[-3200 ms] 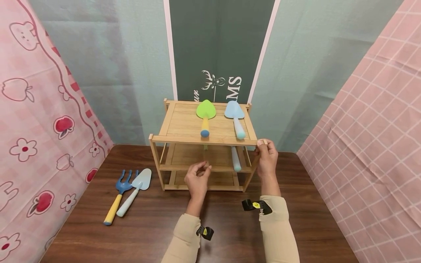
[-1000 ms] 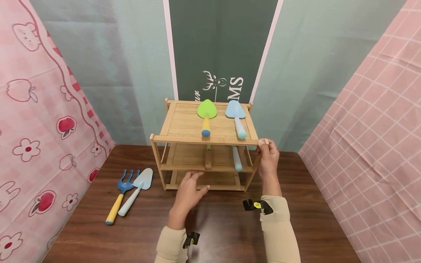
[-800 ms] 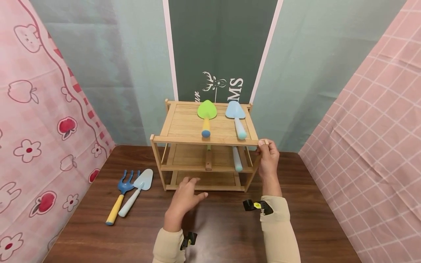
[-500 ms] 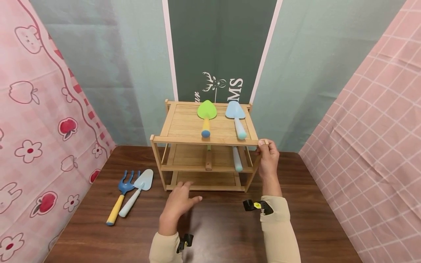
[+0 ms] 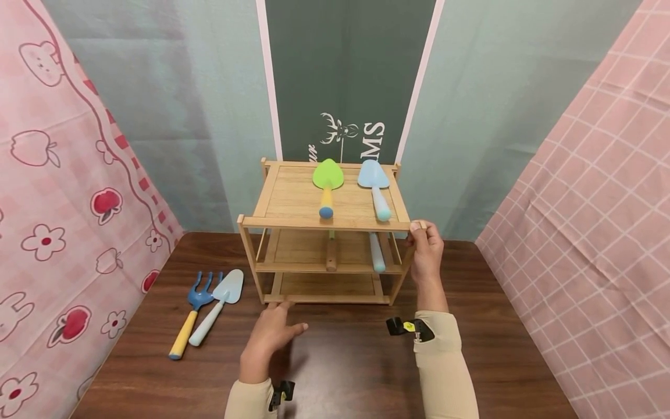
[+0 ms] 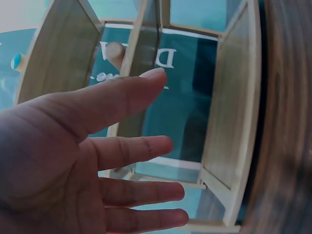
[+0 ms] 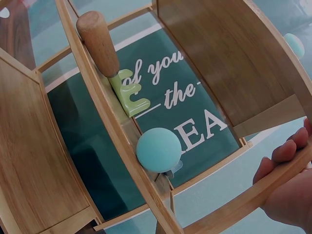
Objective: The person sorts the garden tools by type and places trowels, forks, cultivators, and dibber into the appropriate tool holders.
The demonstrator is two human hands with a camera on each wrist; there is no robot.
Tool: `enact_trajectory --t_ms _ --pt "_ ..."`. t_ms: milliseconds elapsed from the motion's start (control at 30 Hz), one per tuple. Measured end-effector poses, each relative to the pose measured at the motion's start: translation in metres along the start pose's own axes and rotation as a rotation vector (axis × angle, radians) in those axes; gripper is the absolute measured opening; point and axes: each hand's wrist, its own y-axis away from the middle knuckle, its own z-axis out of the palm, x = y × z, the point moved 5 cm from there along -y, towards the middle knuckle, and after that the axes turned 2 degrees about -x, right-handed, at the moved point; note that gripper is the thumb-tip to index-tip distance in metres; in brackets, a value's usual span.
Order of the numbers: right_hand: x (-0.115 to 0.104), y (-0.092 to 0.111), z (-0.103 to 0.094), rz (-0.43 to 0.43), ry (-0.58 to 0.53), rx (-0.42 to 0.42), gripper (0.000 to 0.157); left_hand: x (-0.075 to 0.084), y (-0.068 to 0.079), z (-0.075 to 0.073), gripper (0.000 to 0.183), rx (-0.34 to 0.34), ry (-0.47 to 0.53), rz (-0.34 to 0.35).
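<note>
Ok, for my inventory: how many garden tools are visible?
6: green trowel and blue trowel on the top shelf; wooden-handled tool and pale-handled tool on the middle shelf; blue fork and pale trowel on the table.

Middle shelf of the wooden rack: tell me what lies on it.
A wooden-handled green fork and a pale-handled tool. In the head view, the top shelf covers both tools' far ends; the pale-handled tool's head cannot be made out.

A: Passages?
B: Middle tier [image 5: 298, 249]: left front corner is gaping. Bottom tier [image 5: 335, 284]: right front corner is gaping.
A: Obstacles?
B: Middle tier, centre and right: wooden handle [image 5: 331, 257], white handle [image 5: 376, 252] are obstructing. Rack [image 5: 288, 222], top right front corner: right hand [image 5: 427, 251] is blocking.
</note>
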Motion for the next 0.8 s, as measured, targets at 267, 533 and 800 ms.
enact_trajectory --t_ms 267,533,800 --pt "0.002 0.000 -0.002 0.015 0.014 0.012 0.013 -0.019 0.002 0.000 0.059 0.014 -0.031 -0.050" --pt "0.001 0.000 0.000 0.012 -0.002 0.006 0.014 -0.030 0.004 -0.004 0.060 0.012 -0.092 -0.075" --pt "0.002 0.000 0.000 -0.002 -0.008 -0.022 0.004 -0.044 0.005 -0.007 0.059 0.008 -0.120 -0.102"
